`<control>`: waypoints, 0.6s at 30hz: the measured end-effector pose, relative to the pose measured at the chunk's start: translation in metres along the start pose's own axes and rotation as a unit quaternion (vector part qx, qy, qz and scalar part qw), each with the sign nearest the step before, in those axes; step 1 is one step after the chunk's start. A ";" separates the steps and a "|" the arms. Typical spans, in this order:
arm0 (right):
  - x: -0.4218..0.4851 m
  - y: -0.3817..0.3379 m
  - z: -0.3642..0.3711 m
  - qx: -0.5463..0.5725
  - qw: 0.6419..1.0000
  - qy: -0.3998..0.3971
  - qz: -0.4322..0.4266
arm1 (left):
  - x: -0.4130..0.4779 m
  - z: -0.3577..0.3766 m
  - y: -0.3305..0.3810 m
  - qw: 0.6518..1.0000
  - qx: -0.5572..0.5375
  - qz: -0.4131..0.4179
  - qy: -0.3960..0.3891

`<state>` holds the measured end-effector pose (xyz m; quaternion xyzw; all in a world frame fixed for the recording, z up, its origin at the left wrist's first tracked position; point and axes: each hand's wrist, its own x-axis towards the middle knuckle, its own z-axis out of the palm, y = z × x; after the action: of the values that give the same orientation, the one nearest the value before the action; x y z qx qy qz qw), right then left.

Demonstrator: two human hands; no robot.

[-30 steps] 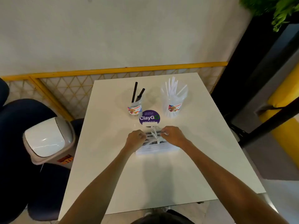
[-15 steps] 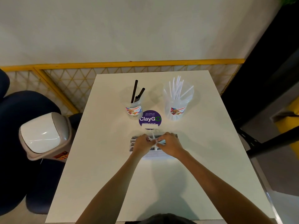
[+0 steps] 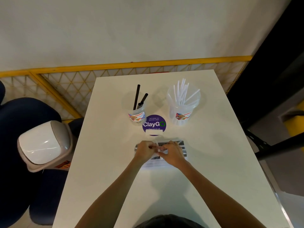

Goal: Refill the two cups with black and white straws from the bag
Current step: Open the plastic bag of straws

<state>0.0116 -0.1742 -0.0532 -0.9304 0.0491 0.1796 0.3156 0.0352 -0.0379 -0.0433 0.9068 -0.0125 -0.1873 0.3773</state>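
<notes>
**Both grips pinching at the bag's middle**

The left hand (image 3: 145, 150) and right hand (image 3: 172, 153) are meeting fingertip to fingertip over the bag (image 3: 184, 148). Each grip is curled tight, pinching a thin white strip there; I cannot tell whether it is a tie or twisted plastic. The bag is lying flat on the tabletop (image 3: 213, 170), just near of the purple sticker (image 3: 154, 125), with dark and pale straws showing through it. Farther off, the left cup (image 3: 137, 115) is holding only a few black straws (image 3: 137, 96), and the right cup (image 3: 183, 112) a loose spray of white straws (image 3: 182, 91). By my reading the person is opening the bag, so no refilling is happening yet. The next move is calling for a freed opening, then straws drawn out by colour, black going far left and white going far right.
</notes>
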 end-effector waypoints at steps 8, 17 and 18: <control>-0.008 0.007 0.009 0.028 0.999 0.014 -0.006 | 0.013 -0.045 0.031 0.987 -0.076 0.061 0.129; -0.013 0.012 -0.004 0.088 0.995 0.022 -0.036 | -0.020 -0.021 -0.003 0.988 -0.082 -0.008 0.129; -0.012 0.012 -0.003 0.101 0.994 0.027 -0.029 | -0.025 -0.012 -0.007 0.995 -0.041 0.015 0.093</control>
<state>-0.0015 -0.1853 -0.0535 -0.8992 0.0486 0.1396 0.4118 0.0151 -0.0210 -0.0324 0.9040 0.0162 -0.0969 0.4162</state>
